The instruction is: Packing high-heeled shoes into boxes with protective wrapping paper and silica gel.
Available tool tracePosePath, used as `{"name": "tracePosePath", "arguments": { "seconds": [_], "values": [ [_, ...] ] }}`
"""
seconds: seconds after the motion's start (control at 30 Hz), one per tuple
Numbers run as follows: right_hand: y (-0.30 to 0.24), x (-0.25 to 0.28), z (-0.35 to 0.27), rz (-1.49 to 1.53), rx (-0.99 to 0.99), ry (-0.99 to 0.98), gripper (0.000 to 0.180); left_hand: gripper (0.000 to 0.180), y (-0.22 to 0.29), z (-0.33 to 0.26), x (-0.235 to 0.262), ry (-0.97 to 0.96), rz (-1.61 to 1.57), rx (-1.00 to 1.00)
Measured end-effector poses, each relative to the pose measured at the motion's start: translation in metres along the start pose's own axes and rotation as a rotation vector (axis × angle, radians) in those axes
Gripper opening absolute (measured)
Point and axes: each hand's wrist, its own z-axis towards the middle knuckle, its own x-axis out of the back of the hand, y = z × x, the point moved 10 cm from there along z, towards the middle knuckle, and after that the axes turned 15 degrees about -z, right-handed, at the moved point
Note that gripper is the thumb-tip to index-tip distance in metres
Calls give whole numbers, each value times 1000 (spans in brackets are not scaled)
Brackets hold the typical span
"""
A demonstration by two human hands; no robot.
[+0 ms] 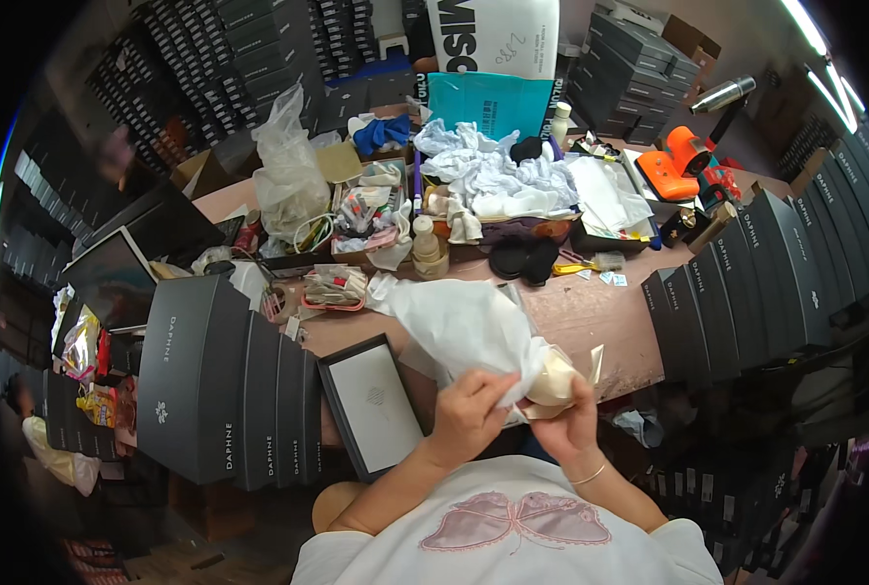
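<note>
My left hand [469,409] is closed, its fingers pinching the edge of a white dust bag [464,317] of soft, thin material. The bag stretches away from me across the table. My right hand [571,424] grips a cream shoe [552,378] at the bag's near end, and a pale strap or flap sticks up beside it. Part of the shoe is covered by the bag and my fingers. Left of my hands lies a shallow black box lid [376,409], white inside, tilted on the table edge.
Rows of dark shoe boxes stand at the left [200,380] and the right [747,283]. Along the back are a tray of crumpled white paper [493,166], a cream bottle [425,244], an orange tape dispenser [673,166] and a yellow-handled tool [576,261].
</note>
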Motion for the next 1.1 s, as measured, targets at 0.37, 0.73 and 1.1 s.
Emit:
{"name": "tracePosePath", "arguments": {
  "seconds": [0.37, 0.73, 1.1],
  "values": [
    [-28, 120, 14, -1715, 333, 201, 45, 48, -4, -16, -146, -282, -239, -74],
    [-13, 69, 81, -2206, 186, -283, 34, 46, -209, -312, -21, 268, -563, 1559],
    [126, 121, 96, -2024, 382, -409, 30, 20, -235, -252, -32, 913, -836, 1105]
  ]
}}
